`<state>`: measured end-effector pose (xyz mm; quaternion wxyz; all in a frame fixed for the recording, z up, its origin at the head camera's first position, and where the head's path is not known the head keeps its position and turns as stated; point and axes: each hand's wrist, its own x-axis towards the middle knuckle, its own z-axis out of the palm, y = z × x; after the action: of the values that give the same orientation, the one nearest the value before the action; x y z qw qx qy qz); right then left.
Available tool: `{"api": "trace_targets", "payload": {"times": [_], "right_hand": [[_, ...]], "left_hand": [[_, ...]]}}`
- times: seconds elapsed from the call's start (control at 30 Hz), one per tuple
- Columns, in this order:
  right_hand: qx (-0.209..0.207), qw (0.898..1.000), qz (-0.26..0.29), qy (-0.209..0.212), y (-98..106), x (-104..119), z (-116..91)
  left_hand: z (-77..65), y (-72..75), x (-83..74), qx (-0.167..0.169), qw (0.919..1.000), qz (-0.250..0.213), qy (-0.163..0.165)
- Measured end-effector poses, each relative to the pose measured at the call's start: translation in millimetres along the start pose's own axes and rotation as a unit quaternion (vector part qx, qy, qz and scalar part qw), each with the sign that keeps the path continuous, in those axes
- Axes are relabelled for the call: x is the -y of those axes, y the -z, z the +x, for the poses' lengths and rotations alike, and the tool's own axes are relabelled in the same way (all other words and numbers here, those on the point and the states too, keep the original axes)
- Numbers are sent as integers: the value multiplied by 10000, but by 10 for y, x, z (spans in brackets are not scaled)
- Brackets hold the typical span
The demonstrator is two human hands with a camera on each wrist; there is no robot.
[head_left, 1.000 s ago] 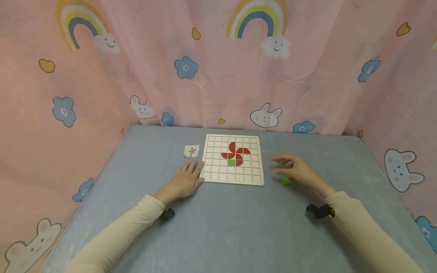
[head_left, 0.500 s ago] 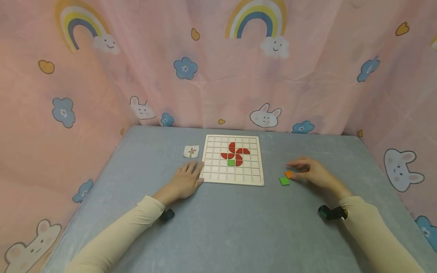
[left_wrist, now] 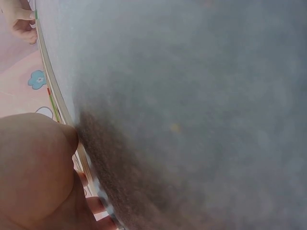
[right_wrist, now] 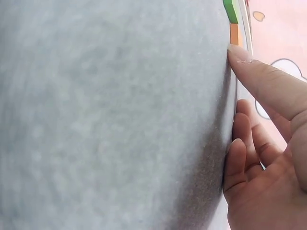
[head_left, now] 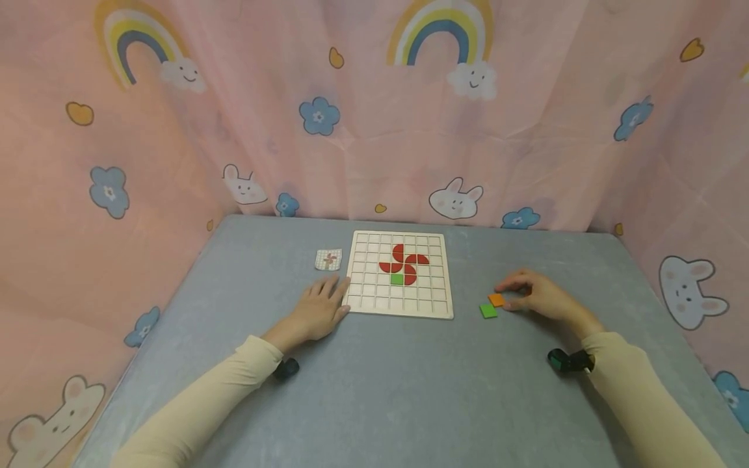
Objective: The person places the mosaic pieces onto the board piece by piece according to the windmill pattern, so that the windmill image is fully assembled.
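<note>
A pale square grid board lies on the table with several red rounded pieces in a pinwheel shape and one green square below them. My left hand rests on the table, its fingertips and thumb touching the board's left edge. Right of the board, an orange square tile lies flat beside a loose green tile. My right hand is at the orange tile: the thumb touches its near right side, and the index fingertip is just beyond its far edge. The right wrist view hides the index fingertip.
A small card printed with a grid and a red pinwheel lies left of the board. The grey table ends at a pink patterned curtain on the back and sides. A dark wrist camera hangs under the right sleeve.
My right hand has moved right, uncovering the orange and green tiles, and its index finger has drawn nearer the orange tile. The left hand and the board stay put.
</note>
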<state>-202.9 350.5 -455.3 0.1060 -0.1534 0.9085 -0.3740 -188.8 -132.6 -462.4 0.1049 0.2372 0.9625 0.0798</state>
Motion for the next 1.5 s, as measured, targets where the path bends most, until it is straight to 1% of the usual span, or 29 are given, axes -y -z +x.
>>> {"api": "trace_targets", "payload": {"times": [0.13,0.27,0.6,0.9,1.13,1.33,1.37,1.5], "right_hand": [[24,10000,51,-13,-10,-4,-1],[43,10000,-7,-30,-19,-13,-1],[76,9999,-117,-92,-31,-37,5],[56,9999,-83,-90,-38,-38,16],[-4,9999,-95,-102,-43,-38,17],[-78,9997,-169,-127,-41,-56,24],[-98,9997,-156,-156,-43,-54,26],[-158,9996,-162,-183,-41,-47,28]], "left_hand": [[-10,18,-17,-4,10000,-16,2],[-21,29,-27,-30,10000,26,-7],[-31,23,-16,-35,10000,-35,-43],[-16,-5,-3,70,10000,-33,10],[-16,5,-14,50,10000,40,26],[-13,-7,-6,19,10000,-8,5],[-13,-7,-6,-26,10000,-44,-4],[-4,-8,-3,-30,10000,-35,36]]}}
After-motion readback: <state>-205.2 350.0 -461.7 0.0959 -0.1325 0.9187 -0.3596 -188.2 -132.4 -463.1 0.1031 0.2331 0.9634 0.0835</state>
